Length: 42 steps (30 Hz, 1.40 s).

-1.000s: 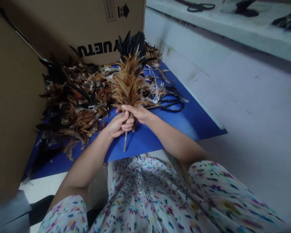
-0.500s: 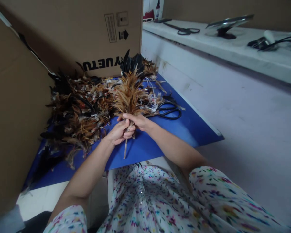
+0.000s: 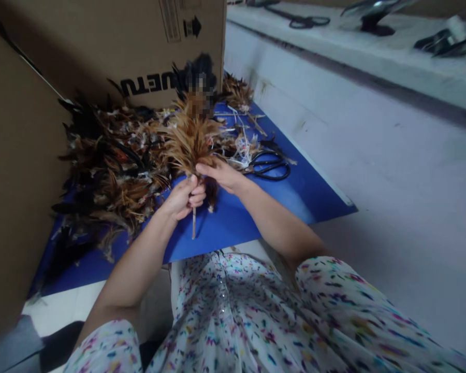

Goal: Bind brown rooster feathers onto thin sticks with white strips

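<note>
At the near side, the operator's patterned garment (image 3: 233,311) faces the near edge of a blue work surface (image 3: 295,199). The lower end of a thin stick (image 3: 194,225) projects from the left hand (image 3: 186,197) toward the near edge. The fingers of the left hand are clamped around the stick, with the thumb uppermost. A small brown feather tuft (image 3: 211,196) is located directly below the right hand (image 3: 221,173); whether that hand grips it cannot be told. The right thumb points left at the base of the feather bundle (image 3: 192,137); the other right fingers are largely hidden, so their closure cannot be told. The feather bundle is positioned around the stick, beyond both hands, brown along its length and black at the far end, where the view is partly pixelated. Black-handled scissors (image 3: 270,167) lie on the blue surface, just right of the right hand. A loose feather pile (image 3: 120,155) covers the left part of the surface. White strands (image 3: 244,147) lie right of the feather bundle, beyond the scissors. A further feather cluster (image 3: 237,93) lies at the far right corner, near a printed cardboard box (image 3: 140,41) standing at the far side
</note>
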{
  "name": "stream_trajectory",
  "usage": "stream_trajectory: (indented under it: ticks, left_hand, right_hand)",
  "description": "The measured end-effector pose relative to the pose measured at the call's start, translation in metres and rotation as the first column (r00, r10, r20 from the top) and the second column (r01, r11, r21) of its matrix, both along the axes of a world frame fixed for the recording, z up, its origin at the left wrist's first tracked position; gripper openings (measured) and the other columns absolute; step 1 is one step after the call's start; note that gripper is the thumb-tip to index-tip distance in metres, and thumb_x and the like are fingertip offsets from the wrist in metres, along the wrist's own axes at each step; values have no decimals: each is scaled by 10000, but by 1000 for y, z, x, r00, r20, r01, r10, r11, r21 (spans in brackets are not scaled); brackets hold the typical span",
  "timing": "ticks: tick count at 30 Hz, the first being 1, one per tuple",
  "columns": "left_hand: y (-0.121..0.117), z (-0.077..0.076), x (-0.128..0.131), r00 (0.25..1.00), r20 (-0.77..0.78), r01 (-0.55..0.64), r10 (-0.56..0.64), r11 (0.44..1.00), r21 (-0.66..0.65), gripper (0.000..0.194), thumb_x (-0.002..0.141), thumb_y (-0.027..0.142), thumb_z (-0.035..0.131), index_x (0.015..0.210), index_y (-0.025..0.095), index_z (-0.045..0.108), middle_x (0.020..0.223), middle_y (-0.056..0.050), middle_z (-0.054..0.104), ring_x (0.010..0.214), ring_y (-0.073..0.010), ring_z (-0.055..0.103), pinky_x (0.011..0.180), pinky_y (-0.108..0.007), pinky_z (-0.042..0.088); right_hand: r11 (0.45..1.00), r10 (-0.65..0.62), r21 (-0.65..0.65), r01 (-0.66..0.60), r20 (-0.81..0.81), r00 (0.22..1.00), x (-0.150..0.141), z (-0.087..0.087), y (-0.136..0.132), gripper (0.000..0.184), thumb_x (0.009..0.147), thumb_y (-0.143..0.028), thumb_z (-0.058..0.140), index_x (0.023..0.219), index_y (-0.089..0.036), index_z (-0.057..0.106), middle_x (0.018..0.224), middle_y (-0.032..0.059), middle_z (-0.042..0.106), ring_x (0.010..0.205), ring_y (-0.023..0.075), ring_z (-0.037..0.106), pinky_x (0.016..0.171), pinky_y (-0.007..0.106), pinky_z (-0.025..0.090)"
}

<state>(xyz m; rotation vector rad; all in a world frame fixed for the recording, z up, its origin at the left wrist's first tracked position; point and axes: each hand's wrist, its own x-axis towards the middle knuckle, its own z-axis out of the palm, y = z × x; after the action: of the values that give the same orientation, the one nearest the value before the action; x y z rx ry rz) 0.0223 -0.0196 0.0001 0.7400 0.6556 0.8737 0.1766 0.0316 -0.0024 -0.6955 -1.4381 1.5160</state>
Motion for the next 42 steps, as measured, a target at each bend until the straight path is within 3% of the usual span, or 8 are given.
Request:
stream_trajectory:
  ticks: [5, 8, 13, 21, 28, 33, 38, 42]
  left_hand:
    - [8, 13, -10, 985, -19, -172, 171, 983, -64, 293, 923, 395, 635, 795, 155, 525, 560, 89, 322, 370, -8, 262, 346, -102, 206]
    - [12, 15, -14, 970, -17, -242, 242, 967, -85, 287, 945, 393, 603, 796, 162, 521, 560, 86, 332, 367, -7, 271, 337, -104, 208]
    - [15, 14, -15, 958, -33, -288, 287, 947, -142, 291, 941, 410, 606, 804, 168, 519, 558, 89, 329, 360, -3, 286, 332, -105, 203]
    - [16, 14, -16, 958, -36, -288, 286, 944, -162, 306, 948, 417, 588, 794, 161, 521, 550, 92, 328, 350, 0, 290, 327, -106, 202]
    - [18, 13, -20, 956, -26, -293, 292, 948, -126, 282, 961, 368, 576, 791, 151, 517, 557, 90, 336, 355, -4, 293, 330, -106, 216]
    - [18, 5, -18, 963, -51, -270, 266, 957, -109, 286, 948, 348, 598, 768, 147, 504, 560, 88, 339, 359, -7, 290, 338, -105, 216]
    - [18, -6, -13, 972, -96, -223, 214, 971, -86, 308, 917, 341, 644, 739, 140, 494, 557, 79, 354, 372, -9, 288, 343, -99, 216]
    - [14, -8, -9, 983, -106, -155, 148, 986, -63, 312, 930, 307, 615, 709, 142, 469, 546, 79, 333, 374, -14, 276, 341, -101, 213]
  right_hand:
    - [980, -162, 163, 118, 291, 943, 28, 10, 11, 201, 743, -340, 783, 775, -153, 716, 713, -13, 647, 695, 107, 534, 687, 247, 411]
    - [966, -64, 251, -64, 472, 879, 39, 15, 10, 37, 719, -184, 756, 738, -156, 743, 664, -21, 631, 652, 100, 525, 683, 254, 384]
    - [846, -19, 395, -359, 695, 719, 28, 10, 0, 216, 690, -124, 775, 899, -176, 768, 867, 19, 652, 821, 159, 555, 798, 304, 387]
    - [753, -163, 415, -511, 870, 466, 3, -4, -16, 58, 857, -166, 652, 829, -174, 703, 974, 75, 617, 987, 220, 470, 843, 347, 317]
    - [854, 65, 289, -433, 766, 639, 35, 24, -8, 64, 868, -111, 585, 852, -169, 609, 767, 0, 670, 700, 121, 569, 691, 262, 376]
    - [833, 345, 235, -502, 489, 801, 48, 35, -11, 67, 891, -228, 609, 889, -162, 600, 737, -9, 679, 637, 95, 600, 619, 225, 440]
    - [843, 160, 440, -309, 344, 925, 46, 35, -10, 233, 854, -375, 712, 896, -147, 700, 829, 26, 707, 754, 119, 622, 724, 252, 486]
    - [779, 35, 593, -204, 285, 958, 42, 32, -7, 179, 889, -337, 676, 903, -171, 743, 892, 41, 707, 850, 146, 633, 802, 293, 502]
